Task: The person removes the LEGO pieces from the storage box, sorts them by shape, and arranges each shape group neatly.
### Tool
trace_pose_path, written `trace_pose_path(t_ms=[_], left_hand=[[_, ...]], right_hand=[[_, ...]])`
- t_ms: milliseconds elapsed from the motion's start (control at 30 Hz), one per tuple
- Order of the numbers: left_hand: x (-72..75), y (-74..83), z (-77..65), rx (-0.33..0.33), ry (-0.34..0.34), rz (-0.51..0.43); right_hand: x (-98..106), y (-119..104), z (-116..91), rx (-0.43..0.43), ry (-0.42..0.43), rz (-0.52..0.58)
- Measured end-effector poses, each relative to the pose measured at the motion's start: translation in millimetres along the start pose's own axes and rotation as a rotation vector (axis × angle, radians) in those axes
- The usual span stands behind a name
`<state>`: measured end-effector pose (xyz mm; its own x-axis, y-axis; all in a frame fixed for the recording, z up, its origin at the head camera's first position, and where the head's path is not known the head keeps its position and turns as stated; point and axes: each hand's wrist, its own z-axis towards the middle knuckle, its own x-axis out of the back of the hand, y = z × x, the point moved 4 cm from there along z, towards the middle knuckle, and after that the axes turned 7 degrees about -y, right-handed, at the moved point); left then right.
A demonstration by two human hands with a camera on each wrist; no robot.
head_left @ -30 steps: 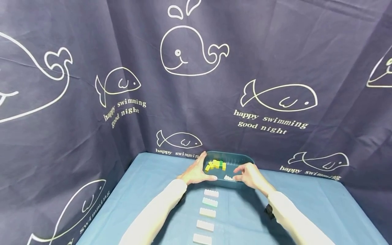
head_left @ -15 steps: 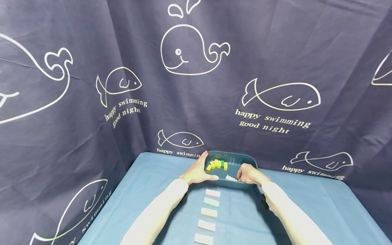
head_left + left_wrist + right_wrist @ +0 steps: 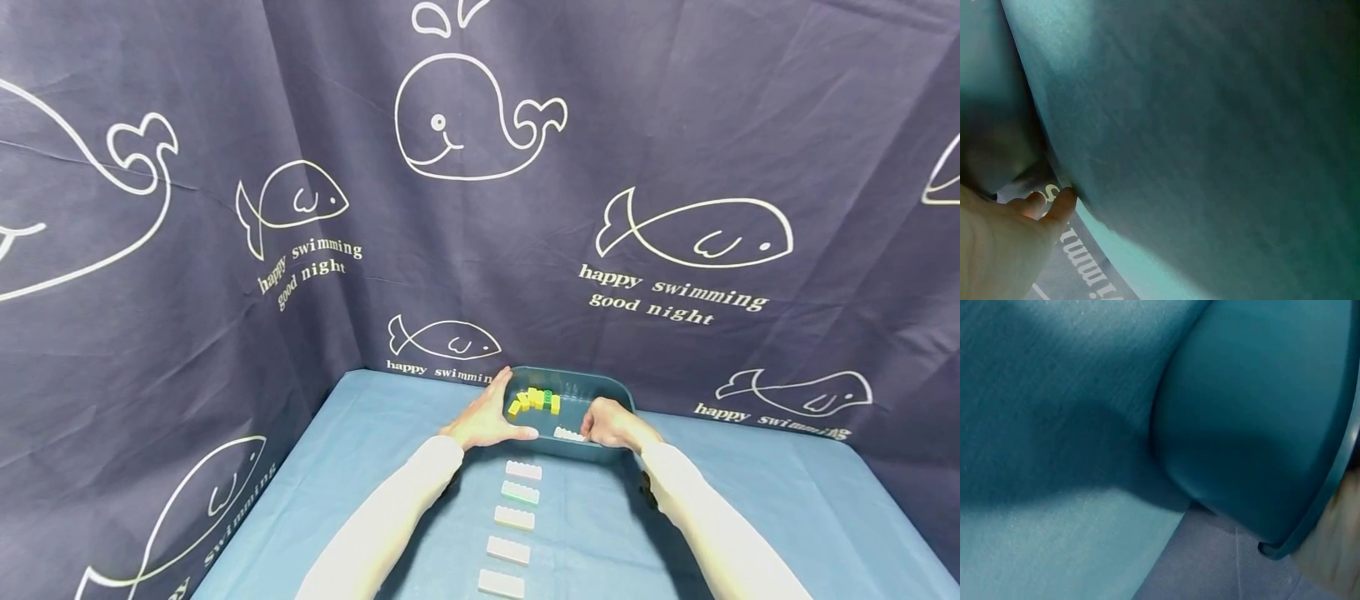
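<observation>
A dark teal plastic bin (image 3: pixel 573 451) stands at the back of the table, against the curtain. My left hand (image 3: pixel 483 419) rests on its left end, fingers straight along the side and thumb extended over the front rim. My right hand (image 3: pixel 611 423) reaches into the bin at the front right, fingers curled, pinching the right end of a white toy building brick (image 3: pixel 568 434); that end is hidden by the fingers. Yellow bricks (image 3: pixel 523 402) and a green brick (image 3: pixel 548 398) lie at the bin's left and middle. Both wrist views mostly show table and bin wall (image 3: pixel 1254 419).
A column of several pale, studded bricks (image 3: pixel 514 517) runs from the bin's front towards the near edge, between the forearms. The table (image 3: pixel 757 492) has a blue cover. A dark curtain (image 3: pixel 675 108) with whale and fish drawings closes off the back and left.
My right hand's fingers, spread apart over the white brick a second ago, have lowered and closed on its right end. My left hand stays on the bin. The view has shifted slightly.
</observation>
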<state>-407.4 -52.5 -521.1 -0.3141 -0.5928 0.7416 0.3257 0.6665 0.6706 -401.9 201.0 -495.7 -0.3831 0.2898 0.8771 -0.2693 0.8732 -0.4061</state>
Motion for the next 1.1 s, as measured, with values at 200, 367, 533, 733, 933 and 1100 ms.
trace_pose_path(t_ms=[200, 367, 533, 733, 933, 1100], left_hand=[[0.3, -1.2, 0.5, 0.005, -0.002, 0.001], [0.3, -3.8, 3.6, 0.004, 0.007, 0.003], [0.6, -5.2, 5.7, 0.003, 0.016, 0.012], [0.7, -4.0, 2.7, 0.013, 0.011, 0.014], [-0.1, -0.1, -0.8, 0.01, 0.006, 0.006], [-0.3, 0.3, 0.2, 0.005, 0.005, 0.002]], right_hand=[[-2, -1, 1, -0.011, 0.086, 0.083], [2, -1, 0, -0.011, 0.15, 0.162], [5, 1, -3, -0.011, 0.199, 0.207], [6, 3, -6, 0.003, 0.226, 0.277], [4, 6, -8, -0.016, 0.217, 0.375], [3, 6, -13, -0.031, 0.215, 0.448]])
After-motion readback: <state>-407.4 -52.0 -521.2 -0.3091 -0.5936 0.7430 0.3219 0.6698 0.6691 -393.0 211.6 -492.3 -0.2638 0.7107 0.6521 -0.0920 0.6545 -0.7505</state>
